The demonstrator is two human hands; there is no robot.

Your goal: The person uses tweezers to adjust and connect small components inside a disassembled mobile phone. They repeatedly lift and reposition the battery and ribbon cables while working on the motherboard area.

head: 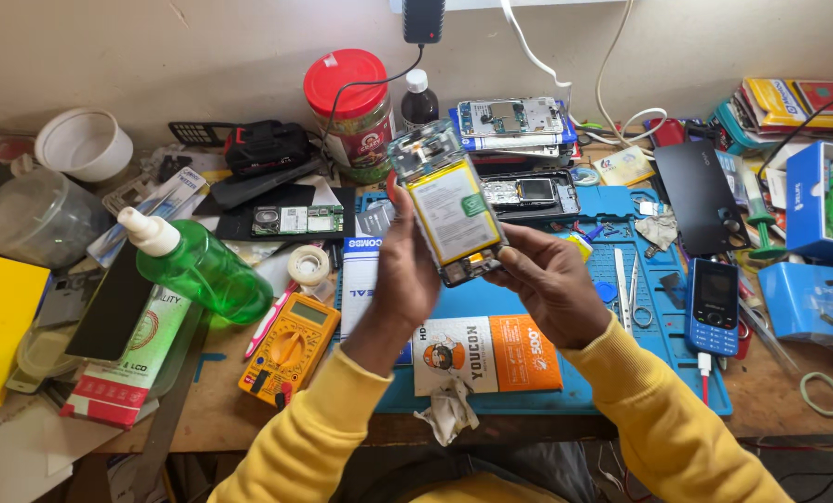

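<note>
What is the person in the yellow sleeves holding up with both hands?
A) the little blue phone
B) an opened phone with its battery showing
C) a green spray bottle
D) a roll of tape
B: the left hand and right hand together hold an opened phone with its yellowish battery exposed, above the blue mat.

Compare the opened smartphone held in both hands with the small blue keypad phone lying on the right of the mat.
The opened smartphone with a yellow-edged battery is held up off the bench by the left hand and right hand; the small blue keypad phone lies flat on the blue mat. The smartphone has its back off, insides bare; the keypad phone is closed, with a cable plugged into its bottom. The smartphone looks larger. Both are phones.
</note>
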